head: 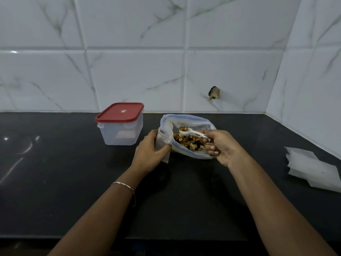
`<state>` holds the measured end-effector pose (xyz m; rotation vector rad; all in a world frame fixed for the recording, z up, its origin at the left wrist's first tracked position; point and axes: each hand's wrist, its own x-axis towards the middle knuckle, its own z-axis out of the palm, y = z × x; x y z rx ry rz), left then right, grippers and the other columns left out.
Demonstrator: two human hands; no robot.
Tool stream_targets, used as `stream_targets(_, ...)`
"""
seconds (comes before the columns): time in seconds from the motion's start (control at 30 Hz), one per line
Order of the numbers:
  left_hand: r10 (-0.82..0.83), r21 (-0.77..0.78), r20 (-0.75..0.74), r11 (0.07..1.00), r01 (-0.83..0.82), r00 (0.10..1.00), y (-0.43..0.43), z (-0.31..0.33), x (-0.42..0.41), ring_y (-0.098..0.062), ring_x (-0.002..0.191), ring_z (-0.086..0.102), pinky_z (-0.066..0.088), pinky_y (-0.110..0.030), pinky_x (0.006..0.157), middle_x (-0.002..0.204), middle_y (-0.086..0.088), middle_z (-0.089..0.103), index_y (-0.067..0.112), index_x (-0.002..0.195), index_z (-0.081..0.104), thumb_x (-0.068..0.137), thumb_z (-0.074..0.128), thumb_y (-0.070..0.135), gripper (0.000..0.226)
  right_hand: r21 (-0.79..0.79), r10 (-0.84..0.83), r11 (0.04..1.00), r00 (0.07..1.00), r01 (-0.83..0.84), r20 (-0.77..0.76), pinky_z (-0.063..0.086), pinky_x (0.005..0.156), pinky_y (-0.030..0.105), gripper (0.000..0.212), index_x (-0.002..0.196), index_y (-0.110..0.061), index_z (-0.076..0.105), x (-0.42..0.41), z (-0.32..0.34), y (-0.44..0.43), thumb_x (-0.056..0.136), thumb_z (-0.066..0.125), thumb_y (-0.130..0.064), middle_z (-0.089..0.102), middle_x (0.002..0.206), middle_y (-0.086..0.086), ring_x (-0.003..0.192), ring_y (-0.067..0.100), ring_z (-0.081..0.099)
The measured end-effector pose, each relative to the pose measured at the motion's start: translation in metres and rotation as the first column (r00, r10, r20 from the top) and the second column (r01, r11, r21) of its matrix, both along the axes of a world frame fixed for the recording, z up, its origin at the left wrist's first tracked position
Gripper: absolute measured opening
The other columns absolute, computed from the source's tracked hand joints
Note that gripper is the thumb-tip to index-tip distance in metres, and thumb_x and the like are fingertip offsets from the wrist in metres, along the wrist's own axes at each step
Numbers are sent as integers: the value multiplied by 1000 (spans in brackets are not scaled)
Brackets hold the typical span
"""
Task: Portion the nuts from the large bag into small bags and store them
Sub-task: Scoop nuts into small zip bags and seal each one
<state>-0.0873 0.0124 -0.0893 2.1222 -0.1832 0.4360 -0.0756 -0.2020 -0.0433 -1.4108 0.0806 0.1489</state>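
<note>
I count one large bag (190, 120) of nuts and one white spoon (191, 133). One small bag (163, 139) stands apart from the rest. On the tabletop (55, 182) there is one clear container (120, 133) with one red lid (120, 112). There is one pile of flat bags (313, 169), overlapping too much for me to number. Two hands show, the left hand (147, 154) and the right hand (221, 146), with one bracelet (123, 184).

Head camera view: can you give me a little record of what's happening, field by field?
Left hand: grips small bag
Right hand: holds white spoon, heaped with nuts
Large bag: open, on counter, nuts inside
Container: red lid on, left of bags
Spare bags: piled at far right
</note>
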Motion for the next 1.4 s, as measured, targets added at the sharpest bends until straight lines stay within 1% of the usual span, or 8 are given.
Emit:
stream_targets(0.27, 11, 44, -7, 999, -10, 1000, 5, -2, 6, -11, 113, 56, 53, -42, 94, 129, 3, 57, 25, 133, 46, 81, 68, 41, 58, 28, 91, 995, 990, -95, 104, 15, 33, 16, 28, 110, -4, 67, -8, 13, 2, 94, 44, -7, 42, 59, -3, 38, 4, 23)
stream_targets(0.5, -5, 65, 25, 998, 4, 1000, 3, 0, 6, -7, 106, 55, 52, -31, 88, 121, 8, 57, 25, 129, 49, 82, 69, 42, 54, -293, 123, 954, 968, -56, 217, 28, 36, 13, 30, 94, -17, 72, -20, 15, 22, 95, 43, -9, 48, 60, -5, 42, 4, 35)
stream_targets(0.6, -15, 61, 32, 998, 13, 999, 2, 0, 6, -4, 103, 55, 51, -28, 86, 112, 15, 56, 28, 125, 49, 82, 68, 44, 49, -499, 168, 866, 913, 44, 371, 42, 55, 15, 28, 102, -21, 68, -22, 12, 30, 98, 42, -11, 58, 79, -7, 67, 6, 52)
stream_targets(0.73, -9, 48, 43, 999, 7, 999, 1, -1, 6, -5, 106, 57, 54, -34, 89, 118, 13, 59, 28, 125, 50, 75, 63, 62, 62, -703, 343, 635, 699, 319, 628, 43, 68, 15, 27, 115, -26, 62, -27, 5, 32, 100, 42, -16, 65, 99, -8, 81, 4, 58)
stream_targets(0.9, 11, 19, 66, 1000, -13, 998, 0, -1, 4, -8, 109, 58, 54, -38, 91, 122, 10, 60, 27, 128, 46, 67, 60, 75, 79, -713, 485, 473, 523, 517, 701, 35, 76, 16, 28, 121, -24, 58, -29, 0, 35, 98, 47, -16, 65, 114, -8, 99, 7, 60)
stream_targets(1.07, 60, 11, 52, 998, -61, 997, 1, 0, 4, -12, 106, 60, 57, -36, 84, 117, 8, 59, 30, 115, 43, 61, 59, 82, 76, -684, 570, 387, 422, 619, 705, 41, 71, 19, 26, 115, -18, 61, -28, -2, 38, 89, 63, -10, 70, 101, 1, 85, 15, 67)
stream_targets(1.23, 61, 6, 51, 998, -61, 997, 2, 0, 4, -12, 108, 57, 56, -38, 88, 117, 10, 56, 26, 119, 46, 73, 63, 68, 65, -567, 604, 375, 271, 733, 749, 55, 65, 29, 35, 110, -7, 68, -26, 1, 32, 75, 72, -7, 71, 93, 9, 76, 22, 69)
stream_targets(1.4, 23, -2, 31, 1000, -23, 999, 4, -1, 5, -13, 114, 55, 53, -43, 93, 126, 5, 57, 28, 130, 46, 67, 56, 74, 78, -557, 588, 398, 263, 729, 765, 52, 64, 28, 30, 110, -9, 66, -24, 1, 29, 81, 63, -8, 69, 96, 8, 77, 21, 66)
